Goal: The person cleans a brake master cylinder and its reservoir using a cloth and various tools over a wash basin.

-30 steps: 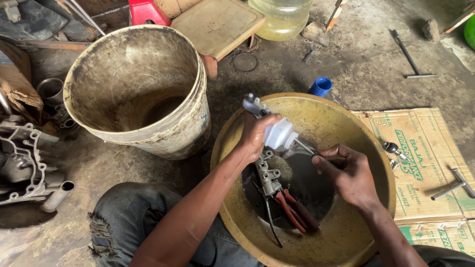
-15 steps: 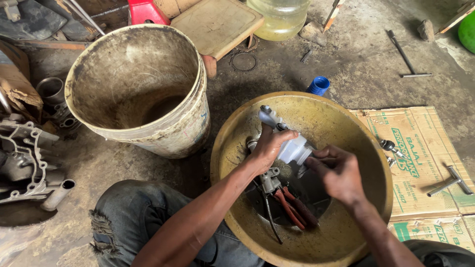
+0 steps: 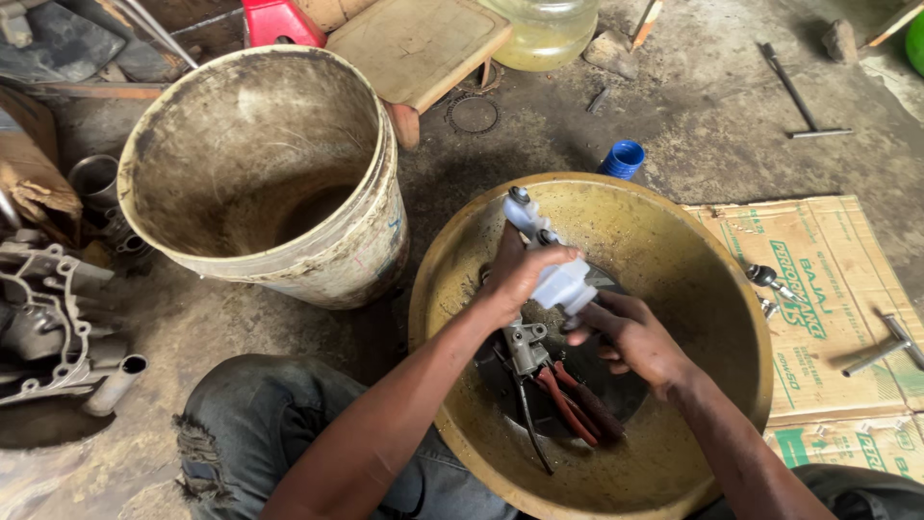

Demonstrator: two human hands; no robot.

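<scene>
Hands over the yellow basin (image 3: 693, 279), both engaged on one item. My left hand (image 3: 525, 274) is clenched around a metal part with a white plastic reservoir (image 3: 558, 281), holding it above the middle of the basin; the part's metal end (image 3: 520, 207) sticks out past my knuckles toward the basin's far rim. My right hand (image 3: 630, 337) is closed against the lower side of the same reservoir, fingers curled, touching it from below; whether they pinch something smaller there I cannot tell.

Beneath the hands, in the dark liquid at the basin's bottom, lie a grey metal casting (image 3: 525, 345) and red-handled pliers (image 3: 576, 404), the two just beside each other.

Left of the basin stands a large dirty white bucket (image 3: 332, 260), upright. A blue ribbed cap (image 3: 624, 158) sits on the floor just beyond the basin's far rim. Flattened cardboard (image 3: 828, 289) lies to the right, carrying small bolts (image 3: 767, 279) and a metal T-shaped tool (image 3: 881, 351). An engine casing (image 3: 48, 318) rests at far left.
</scene>
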